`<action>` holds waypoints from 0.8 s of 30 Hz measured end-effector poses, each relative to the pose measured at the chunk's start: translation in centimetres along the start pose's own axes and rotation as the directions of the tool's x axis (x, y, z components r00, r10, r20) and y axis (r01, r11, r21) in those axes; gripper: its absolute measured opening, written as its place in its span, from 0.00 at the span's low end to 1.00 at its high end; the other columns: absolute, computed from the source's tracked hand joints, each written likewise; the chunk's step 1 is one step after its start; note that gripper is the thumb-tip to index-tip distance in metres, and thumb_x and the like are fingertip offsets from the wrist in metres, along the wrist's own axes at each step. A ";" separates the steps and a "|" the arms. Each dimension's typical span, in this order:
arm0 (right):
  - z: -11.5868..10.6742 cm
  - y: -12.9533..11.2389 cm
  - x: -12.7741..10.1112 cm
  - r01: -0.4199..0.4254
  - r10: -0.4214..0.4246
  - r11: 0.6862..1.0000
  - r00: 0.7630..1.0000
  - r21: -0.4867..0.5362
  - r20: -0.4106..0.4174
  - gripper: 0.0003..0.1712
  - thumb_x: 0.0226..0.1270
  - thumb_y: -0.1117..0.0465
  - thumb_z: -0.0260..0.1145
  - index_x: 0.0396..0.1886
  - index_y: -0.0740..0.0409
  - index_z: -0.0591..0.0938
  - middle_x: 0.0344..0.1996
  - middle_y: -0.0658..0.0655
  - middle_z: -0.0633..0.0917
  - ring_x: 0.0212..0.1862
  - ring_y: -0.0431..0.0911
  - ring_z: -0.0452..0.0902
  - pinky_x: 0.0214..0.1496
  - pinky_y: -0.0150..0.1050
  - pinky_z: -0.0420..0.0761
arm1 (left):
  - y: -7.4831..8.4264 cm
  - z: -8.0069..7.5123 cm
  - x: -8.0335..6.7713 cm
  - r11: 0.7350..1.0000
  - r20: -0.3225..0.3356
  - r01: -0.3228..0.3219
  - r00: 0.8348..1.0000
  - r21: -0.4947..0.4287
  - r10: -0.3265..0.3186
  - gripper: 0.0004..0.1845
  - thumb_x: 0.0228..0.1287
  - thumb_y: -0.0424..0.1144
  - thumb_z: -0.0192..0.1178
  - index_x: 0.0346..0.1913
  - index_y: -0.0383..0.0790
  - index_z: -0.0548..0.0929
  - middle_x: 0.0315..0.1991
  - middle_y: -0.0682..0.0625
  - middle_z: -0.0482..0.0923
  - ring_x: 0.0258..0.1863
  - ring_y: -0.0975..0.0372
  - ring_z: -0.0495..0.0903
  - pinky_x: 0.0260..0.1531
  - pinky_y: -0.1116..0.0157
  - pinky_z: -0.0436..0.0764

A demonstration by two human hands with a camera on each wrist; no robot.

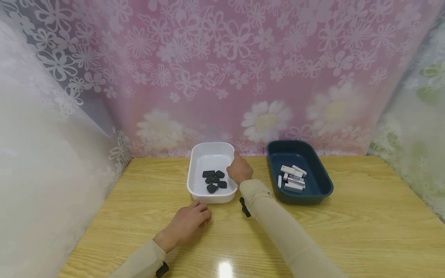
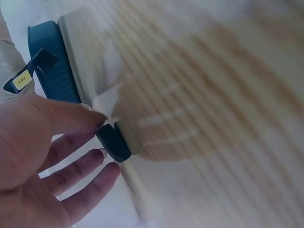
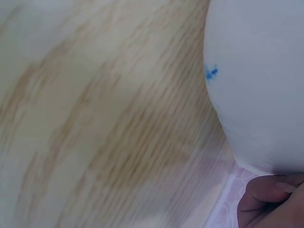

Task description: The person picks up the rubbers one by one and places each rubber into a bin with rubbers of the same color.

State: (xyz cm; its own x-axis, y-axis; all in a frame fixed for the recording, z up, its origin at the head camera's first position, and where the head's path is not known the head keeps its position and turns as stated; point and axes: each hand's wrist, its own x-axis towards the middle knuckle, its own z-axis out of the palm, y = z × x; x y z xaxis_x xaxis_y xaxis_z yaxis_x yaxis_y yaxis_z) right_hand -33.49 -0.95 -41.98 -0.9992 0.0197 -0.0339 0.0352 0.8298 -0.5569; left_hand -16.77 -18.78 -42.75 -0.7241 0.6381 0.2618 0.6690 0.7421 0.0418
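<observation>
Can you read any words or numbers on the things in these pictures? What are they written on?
Yellow sticker in the left wrist view: has small print, too blurred to read.
White erasers in the dark blue tray: one has a printed band, too small to read.
Blue mark on the white tray: no readable letters.

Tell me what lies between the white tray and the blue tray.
Only bare table shows between the white tray and the blue tray in the head view; the right hand overlaps the white tray's near-side rim.

text: none legible | yellow tag [image 2: 22,80] on wrist strap: print blurred | eraser sleeves [image 1: 296,178]: too small
</observation>
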 end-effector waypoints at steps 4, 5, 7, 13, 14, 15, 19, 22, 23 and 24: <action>0.1 -0.1 -0.2 -0.002 0.002 1.000 1.000 0.000 0.003 0.38 0.59 0.61 0.62 0.70 0.54 0.62 0.47 0.63 0.82 0.43 0.57 0.80 0.42 0.53 0.77 | 0.1 0.0 -0.5 0.999 -0.031 0.013 0.999 -0.032 -0.014 0.13 0.48 0.25 0.65 0.33 0.47 0.80 0.34 0.56 0.71 0.34 0.62 0.71 0.26 0.68 0.73; 0.2 0.0 -0.1 -0.003 0.003 1.000 1.000 -0.001 0.003 0.38 0.59 0.61 0.62 0.70 0.53 0.62 0.46 0.63 0.82 0.43 0.57 0.80 0.42 0.53 0.77 | 0.1 0.0 -0.6 0.999 -0.040 0.016 0.999 -0.040 -0.017 0.14 0.48 0.25 0.65 0.34 0.47 0.80 0.35 0.56 0.71 0.34 0.62 0.71 0.26 0.68 0.74; 0.3 0.0 0.0 -0.004 0.004 1.000 1.000 -0.003 0.002 0.38 0.59 0.61 0.62 0.71 0.53 0.62 0.46 0.63 0.82 0.43 0.57 0.80 0.43 0.53 0.77 | 0.1 0.1 -0.7 0.999 -0.067 0.026 0.997 -0.046 -0.030 0.14 0.48 0.25 0.66 0.35 0.47 0.79 0.36 0.55 0.71 0.34 0.62 0.72 0.26 0.67 0.74; 0.4 0.1 0.2 -0.004 0.003 1.000 1.000 -0.008 -0.012 0.38 0.58 0.61 0.62 0.70 0.52 0.62 0.46 0.63 0.83 0.42 0.57 0.80 0.42 0.53 0.77 | 0.7 0.2 -0.8 0.985 -0.132 0.167 0.978 0.038 -0.161 0.12 0.51 0.35 0.70 0.35 0.44 0.77 0.33 0.52 0.68 0.31 0.59 0.72 0.20 0.64 0.72; 0.4 0.1 0.2 -0.003 0.003 1.000 1.000 -0.008 -0.012 0.38 0.58 0.61 0.62 0.70 0.52 0.62 0.46 0.63 0.83 0.42 0.57 0.80 0.41 0.52 0.77 | 0.9 0.2 -0.8 0.980 -0.124 0.191 0.975 0.055 -0.184 0.12 0.52 0.37 0.70 0.35 0.43 0.77 0.32 0.51 0.68 0.31 0.58 0.72 0.18 0.64 0.71; 0.4 0.1 0.2 -0.004 0.003 1.000 1.000 -0.010 -0.011 0.38 0.58 0.61 0.62 0.70 0.52 0.62 0.45 0.63 0.83 0.42 0.57 0.80 0.41 0.52 0.77 | 1.0 0.2 -0.8 0.975 -0.109 0.210 0.973 0.067 -0.202 0.11 0.53 0.37 0.70 0.35 0.43 0.77 0.31 0.50 0.68 0.30 0.57 0.72 0.16 0.64 0.70; 0.3 0.1 0.2 -0.002 0.002 1.000 1.000 -0.013 -0.009 0.39 0.58 0.61 0.62 0.71 0.52 0.62 0.45 0.63 0.83 0.41 0.57 0.80 0.40 0.52 0.77 | 1.2 -0.2 -0.8 0.968 -0.005 0.249 0.968 0.035 -0.249 0.09 0.57 0.36 0.68 0.35 0.41 0.77 0.30 0.49 0.67 0.27 0.56 0.71 0.14 0.64 0.69; 0.3 0.1 0.3 0.000 0.000 1.000 1.000 -0.012 -0.008 0.40 0.57 0.61 0.62 0.71 0.53 0.62 0.45 0.64 0.83 0.41 0.57 0.80 0.40 0.52 0.77 | 1.0 -0.6 -0.7 0.966 0.062 0.258 0.965 -0.030 -0.256 0.09 0.57 0.34 0.67 0.37 0.40 0.77 0.30 0.49 0.67 0.27 0.57 0.71 0.19 0.63 0.72; 0.3 0.1 0.3 0.000 0.000 1.000 1.000 -0.013 -0.008 0.40 0.57 0.61 0.62 0.71 0.53 0.61 0.45 0.64 0.83 0.41 0.57 0.80 0.40 0.53 0.77 | 1.0 -0.6 -0.7 0.967 0.073 0.253 0.966 -0.041 -0.250 0.09 0.57 0.33 0.67 0.38 0.39 0.77 0.30 0.49 0.67 0.27 0.57 0.71 0.20 0.62 0.73; 0.3 0.1 0.3 -0.002 0.001 1.000 1.000 -0.014 -0.010 0.40 0.57 0.61 0.62 0.71 0.53 0.61 0.45 0.64 0.83 0.41 0.57 0.80 0.40 0.53 0.77 | 0.9 -0.7 -0.7 0.968 0.080 0.245 0.967 -0.052 -0.241 0.10 0.57 0.34 0.67 0.39 0.39 0.77 0.30 0.49 0.67 0.27 0.57 0.71 0.21 0.62 0.73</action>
State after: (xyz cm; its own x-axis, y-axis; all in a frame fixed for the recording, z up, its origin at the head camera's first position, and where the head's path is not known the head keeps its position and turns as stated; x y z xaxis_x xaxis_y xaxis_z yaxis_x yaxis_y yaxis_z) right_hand -33.79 -1.03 -42.33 -0.9993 0.0263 -0.0266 0.0366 0.8374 -0.5453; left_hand -15.52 -18.74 -42.22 -0.8748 0.4550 0.1665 0.4789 0.8642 0.1545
